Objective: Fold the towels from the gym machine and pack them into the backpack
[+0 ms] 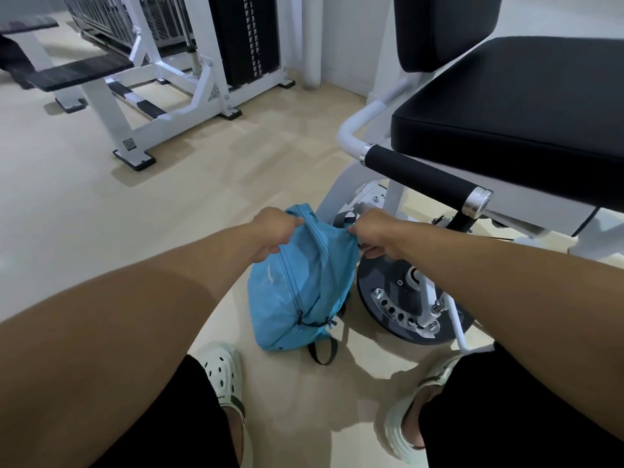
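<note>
A light blue backpack [300,288] stands on the floor between my feet, leaning against the base of a gym machine. Its zip runs shut down the middle. My left hand [275,233] grips the fabric at the top left of the backpack. My right hand [373,233] pinches the top right edge beside the black carry loop. No towel is in sight.
The gym machine's black seat [513,106], padded handle bar [425,175] and round dark base plate [405,298] stand close on the right. A white weight machine [189,79] with black steps stands at the back left. Beige floor [101,214] spreads to the left.
</note>
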The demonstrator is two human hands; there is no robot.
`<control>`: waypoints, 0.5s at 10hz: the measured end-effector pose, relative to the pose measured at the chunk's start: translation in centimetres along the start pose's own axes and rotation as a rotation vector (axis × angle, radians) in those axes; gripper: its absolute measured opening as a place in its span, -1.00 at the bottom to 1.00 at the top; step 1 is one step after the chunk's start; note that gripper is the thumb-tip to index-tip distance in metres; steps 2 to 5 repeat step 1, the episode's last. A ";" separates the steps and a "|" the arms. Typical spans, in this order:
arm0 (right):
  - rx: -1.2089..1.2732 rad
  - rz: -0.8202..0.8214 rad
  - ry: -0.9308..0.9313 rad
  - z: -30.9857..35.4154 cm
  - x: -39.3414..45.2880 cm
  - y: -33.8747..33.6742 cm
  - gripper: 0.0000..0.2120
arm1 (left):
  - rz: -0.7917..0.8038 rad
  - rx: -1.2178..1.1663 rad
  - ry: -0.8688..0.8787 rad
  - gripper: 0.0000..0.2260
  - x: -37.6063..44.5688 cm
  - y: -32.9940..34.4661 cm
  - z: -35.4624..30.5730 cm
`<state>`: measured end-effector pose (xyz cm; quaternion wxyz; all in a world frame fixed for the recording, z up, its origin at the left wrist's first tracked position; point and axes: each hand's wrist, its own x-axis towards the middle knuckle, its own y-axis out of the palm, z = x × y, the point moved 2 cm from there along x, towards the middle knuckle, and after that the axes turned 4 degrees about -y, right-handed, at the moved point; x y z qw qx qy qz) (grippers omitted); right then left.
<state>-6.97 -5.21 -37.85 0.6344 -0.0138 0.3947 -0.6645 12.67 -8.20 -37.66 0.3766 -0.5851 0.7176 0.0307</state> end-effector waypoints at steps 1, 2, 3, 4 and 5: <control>-0.048 -0.049 -0.043 0.2 -0.2 -0.4 -0.87 | -0.082 -0.024 0.013 -0.68 0.3 -0.8 0.2; -0.048 -0.049 -0.043 0.2 -0.2 -0.4 -0.87 | -0.082 -0.024 0.013 -0.68 0.3 -0.8 0.2; -0.048 -0.049 -0.043 0.2 -0.2 -0.4 -0.87 | -0.082 -0.024 0.013 -0.68 0.3 -0.8 0.2; -0.048 -0.049 -0.043 0.2 -0.2 -0.4 -0.87 | -0.082 -0.024 0.013 -0.68 0.3 -0.8 0.2; -0.048 -0.049 -0.043 0.2 -0.2 -0.4 -0.87 | -0.082 -0.024 0.013 -0.68 0.3 -0.8 0.2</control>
